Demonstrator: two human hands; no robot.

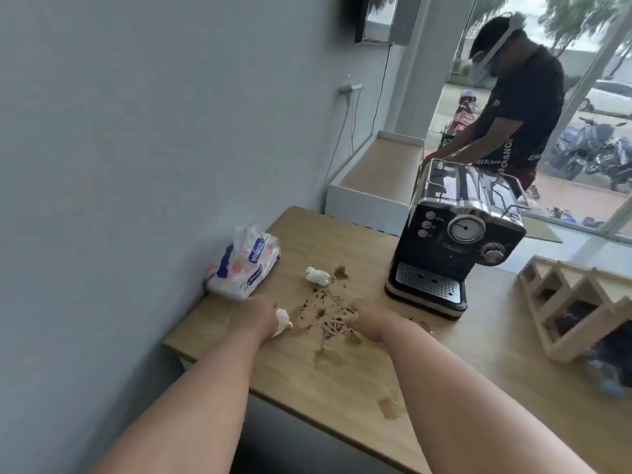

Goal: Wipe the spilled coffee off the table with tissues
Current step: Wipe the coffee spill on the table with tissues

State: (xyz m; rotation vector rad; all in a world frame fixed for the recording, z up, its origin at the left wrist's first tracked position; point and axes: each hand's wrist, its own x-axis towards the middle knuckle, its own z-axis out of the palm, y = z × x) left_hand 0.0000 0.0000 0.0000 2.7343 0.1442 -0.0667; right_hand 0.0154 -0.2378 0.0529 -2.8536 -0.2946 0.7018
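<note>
Spilled coffee, dark grounds and brown smears, spreads over the wooden table, with more brown patches nearer me. My left hand rests on the table left of the spill, closed on a crumpled white tissue. My right hand lies on the right side of the spill, fingers curled; whether it holds anything is hidden. Another crumpled tissue lies beside a brown puddle farther back. A soft tissue pack sits by the wall at the left.
A black espresso machine stands on the table's far right. A wooden rack is at the right. The wall runs along the left edge. Another person wearing a headset stands behind the table near a window.
</note>
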